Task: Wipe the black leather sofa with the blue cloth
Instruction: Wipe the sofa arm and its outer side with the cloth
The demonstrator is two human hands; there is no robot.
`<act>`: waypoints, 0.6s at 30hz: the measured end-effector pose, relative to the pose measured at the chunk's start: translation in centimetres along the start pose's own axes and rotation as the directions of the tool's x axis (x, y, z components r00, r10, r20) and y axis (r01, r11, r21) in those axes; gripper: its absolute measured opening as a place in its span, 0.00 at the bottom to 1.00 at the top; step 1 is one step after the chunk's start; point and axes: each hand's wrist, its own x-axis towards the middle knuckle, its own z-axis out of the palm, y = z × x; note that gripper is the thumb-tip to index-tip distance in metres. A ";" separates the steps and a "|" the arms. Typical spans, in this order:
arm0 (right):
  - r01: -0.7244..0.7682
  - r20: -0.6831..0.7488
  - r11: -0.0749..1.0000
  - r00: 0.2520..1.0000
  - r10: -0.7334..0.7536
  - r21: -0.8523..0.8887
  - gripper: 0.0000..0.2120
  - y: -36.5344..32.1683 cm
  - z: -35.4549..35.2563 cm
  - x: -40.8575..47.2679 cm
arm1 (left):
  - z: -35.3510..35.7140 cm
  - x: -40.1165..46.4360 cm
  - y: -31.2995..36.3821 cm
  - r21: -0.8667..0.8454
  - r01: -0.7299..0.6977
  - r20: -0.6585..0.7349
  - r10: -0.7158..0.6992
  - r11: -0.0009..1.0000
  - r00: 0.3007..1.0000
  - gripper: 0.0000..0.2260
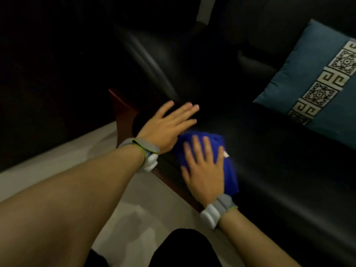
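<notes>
While the right hand (pixel 202 170) presses flat, fingers straight, on the blue cloth (pixel 208 151) at the seat's front edge, the left hand (pixel 169 124) rests open-fingered just beside it. Beyond them most of the black leather sofa (pixel 269 160) looks unwiped, cushion (pixel 312 79) included. No containers show.

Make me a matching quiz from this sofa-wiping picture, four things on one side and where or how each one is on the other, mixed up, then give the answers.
Column one:
1. blue cloth
2. left hand
3. right hand
4. teal cushion

Column two:
A. propped at the back right of the sofa seat
B. fingers straight, flat beside the cloth
C. pressing flat on top of the cloth
D. bunched on the seat near its front edge

Pairs: 1-D, 2-B, 3-C, 4-A
</notes>
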 end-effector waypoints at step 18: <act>0.014 -0.016 1.000 1.000 -0.014 -0.020 0.39 2.2 0.4 -3.7 | 4.4 1.1 1.4 -0.425 0.124 0.292 0.006 0.896 0.956 0.29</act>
